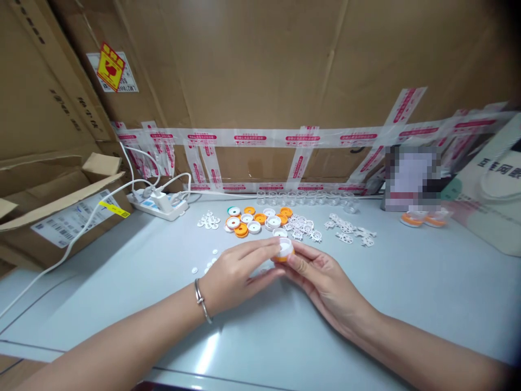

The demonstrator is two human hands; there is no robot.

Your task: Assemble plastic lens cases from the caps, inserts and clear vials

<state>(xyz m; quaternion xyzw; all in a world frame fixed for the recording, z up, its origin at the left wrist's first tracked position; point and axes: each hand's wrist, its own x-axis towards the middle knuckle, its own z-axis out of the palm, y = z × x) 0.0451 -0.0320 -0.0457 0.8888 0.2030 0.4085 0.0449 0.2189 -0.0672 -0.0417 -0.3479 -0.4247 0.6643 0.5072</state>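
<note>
A round orange and white part [284, 249] is held above the table, tilted so its white inside shows. My right hand [325, 279] grips it from the right, thumb on its near side. The fingertips of my left hand [236, 271] press on its left rim and inside; a bracelet circles that wrist. Just beyond lie orange and white round parts [259, 219], some stacked. White lattice pieces [300, 227] lie to their right, with more white flat pieces [345, 228] farther right. Small white pieces [209, 220] form a pile at the left, and several white discs [195, 270] lie beside my left hand.
Clear round cups [309, 199] line the back edge. Two orange-based clear parts [423, 219] stand at the right near a pixelated object [411, 176]. A power strip [160, 204] with cables and an open carton [65, 206] are at the left; a large cardboard box [252, 70] stands behind.
</note>
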